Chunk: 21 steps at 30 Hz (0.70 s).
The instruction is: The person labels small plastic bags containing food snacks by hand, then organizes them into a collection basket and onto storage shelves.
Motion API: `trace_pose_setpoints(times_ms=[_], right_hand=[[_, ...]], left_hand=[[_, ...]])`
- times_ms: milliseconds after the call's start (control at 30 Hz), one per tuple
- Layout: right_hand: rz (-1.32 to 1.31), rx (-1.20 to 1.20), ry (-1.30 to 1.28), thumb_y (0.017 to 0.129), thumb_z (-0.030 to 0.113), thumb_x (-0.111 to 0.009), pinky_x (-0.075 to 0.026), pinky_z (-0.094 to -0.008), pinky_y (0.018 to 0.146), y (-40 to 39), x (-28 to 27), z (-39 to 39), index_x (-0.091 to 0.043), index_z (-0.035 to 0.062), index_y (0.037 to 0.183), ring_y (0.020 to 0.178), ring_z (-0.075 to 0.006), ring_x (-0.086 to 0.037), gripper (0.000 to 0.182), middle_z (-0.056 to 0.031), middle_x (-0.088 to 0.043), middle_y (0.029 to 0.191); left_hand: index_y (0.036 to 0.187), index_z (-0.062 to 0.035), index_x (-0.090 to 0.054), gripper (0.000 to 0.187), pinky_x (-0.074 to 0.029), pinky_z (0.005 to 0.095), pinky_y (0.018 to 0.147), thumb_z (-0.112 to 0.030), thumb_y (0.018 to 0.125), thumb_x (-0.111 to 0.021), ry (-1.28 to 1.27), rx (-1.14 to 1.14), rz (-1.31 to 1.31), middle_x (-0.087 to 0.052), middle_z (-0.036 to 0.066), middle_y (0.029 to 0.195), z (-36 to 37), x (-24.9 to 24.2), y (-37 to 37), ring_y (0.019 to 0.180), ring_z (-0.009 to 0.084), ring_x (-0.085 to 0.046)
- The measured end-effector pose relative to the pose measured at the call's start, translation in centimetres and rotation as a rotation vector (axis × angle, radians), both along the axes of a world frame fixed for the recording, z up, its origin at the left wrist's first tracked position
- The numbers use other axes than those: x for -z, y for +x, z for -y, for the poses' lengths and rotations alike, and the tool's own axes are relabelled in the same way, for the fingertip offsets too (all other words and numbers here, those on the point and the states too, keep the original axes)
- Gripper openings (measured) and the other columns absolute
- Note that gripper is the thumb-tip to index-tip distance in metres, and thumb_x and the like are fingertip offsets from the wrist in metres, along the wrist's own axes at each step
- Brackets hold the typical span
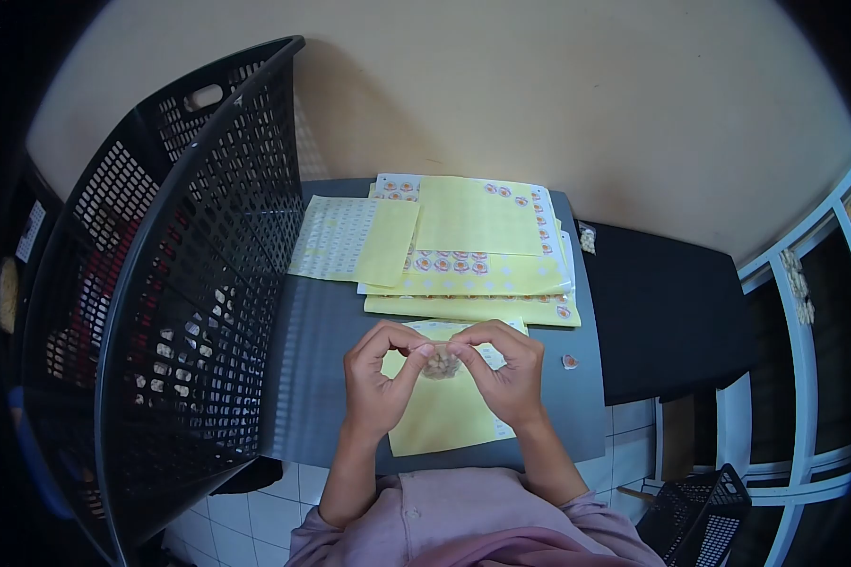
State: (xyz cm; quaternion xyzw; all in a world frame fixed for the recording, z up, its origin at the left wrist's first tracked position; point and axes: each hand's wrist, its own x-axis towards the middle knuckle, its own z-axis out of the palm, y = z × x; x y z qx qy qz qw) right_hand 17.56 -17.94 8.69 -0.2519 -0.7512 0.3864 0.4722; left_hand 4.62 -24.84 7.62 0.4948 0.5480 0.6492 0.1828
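Between my two hands hangs a small clear bag (440, 365) with pale pieces in it. My left hand (384, 374) pinches the bag's upper left edge between thumb and finger. On the other side, my right hand (501, 370) pinches the upper right edge. Below the bag lies a yellow sheet (444, 416) with a printed strip along its side. Farther back are stacked yellow and white sticker sheets (482, 213) with round orange stickers. A loose sticker (569, 362) is on the grey table (326, 378) to the right.
A tall black basket (199, 283) stands at the left, with packets visible through its holes. To the right are a black surface (667, 312) with a small packet (587, 238) on it, a white metal frame (804, 378) and a lower black basket (695, 520).
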Motion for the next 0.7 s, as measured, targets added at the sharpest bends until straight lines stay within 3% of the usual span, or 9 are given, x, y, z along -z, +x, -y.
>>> trace_pose_setpoints(times_ms=[233,400,500,567,600,700], right_hand=[[0.053,-0.011,-0.048,0.073,0.002,-0.062,-0.047,-0.0259,0.060,0.8,0.6,-0.6,-0.062,-0.0007,0.079,0.066,-0.0174,-0.061,0.006,-0.0093,-0.062,0.073],[0.042,0.073,-0.057,0.073,0.002,-0.062,-0.045,-0.0228,0.060,0.9,0.2,-1.1,-0.062,-0.0018,0.074,0.063,-0.0129,-0.060,0.004,-0.0086,-0.063,0.067],[0.010,0.133,-0.117,0.073,0.002,-0.063,-0.046,-0.0215,0.059,0.8,0.4,-1.7,-0.062,-0.0028,0.074,0.063,-0.0103,-0.058,0.005,-0.0075,-0.062,0.068],[-0.024,0.139,-0.148,0.075,0.004,-0.062,-0.045,-0.0202,0.058,0.6,1.3,-2.1,-0.061,-0.0036,0.077,0.062,-0.0088,-0.057,0.007,-0.0058,-0.062,0.068],[-0.090,0.148,-0.256,0.075,0.004,-0.062,-0.045,-0.0201,0.057,0.5,1.6,-2.3,-0.061,-0.0036,0.078,0.062,-0.0090,-0.057,0.008,-0.0051,-0.062,0.068],[-0.148,0.151,-0.370,0.078,0.009,-0.060,-0.046,-0.0226,0.057,1.0,2.6,-2.7,-0.061,-0.0019,0.085,0.063,-0.0106,-0.059,0.012,-0.0041,-0.063,0.074]], left_hand=[[0.074,0.0030,-0.057,0.005,-0.043,0.0232,0.060,-0.001,0.077,-0.057,-0.045,0.079,0.070,-0.058,0.009,0.070,-0.6,0.9,-0.5,0.064,0.0130,-0.054],[0.072,0.0038,-0.056,0.008,-0.043,0.0235,0.062,-0.001,0.078,-0.055,-0.073,0.099,0.099,-0.058,0.009,0.070,-1.3,0.7,-0.8,0.066,0.0128,-0.054],[0.080,0.0041,-0.055,0.007,-0.044,0.0237,0.065,-0.003,0.080,-0.054,-0.090,0.182,0.057,-0.058,0.008,0.079,-2.4,1.9,-1.0,0.073,0.0122,-0.055],[0.095,0.0030,-0.051,0.015,-0.044,0.0238,0.067,-0.007,0.083,-0.051,-0.104,0.362,0.393,-0.056,0.008,0.092,-3.6,3.0,-0.7,0.081,0.0120,-0.054],[0.105,0.0011,-0.045,0.022,-0.045,0.0255,0.068,-0.010,0.086,-0.048,-0.159,0.468,0.380,-0.053,0.008,0.100,-3.6,2.5,-0.5,0.085,0.0122,-0.053],[0.106,0.0002,-0.045,0.022,-0.046,0.0285,0.070,-0.010,0.087,-0.046,-0.281,0.552,0.506,-0.054,0.009,0.099,-4.0,3.7,0.1,0.085,0.0120,-0.053]])
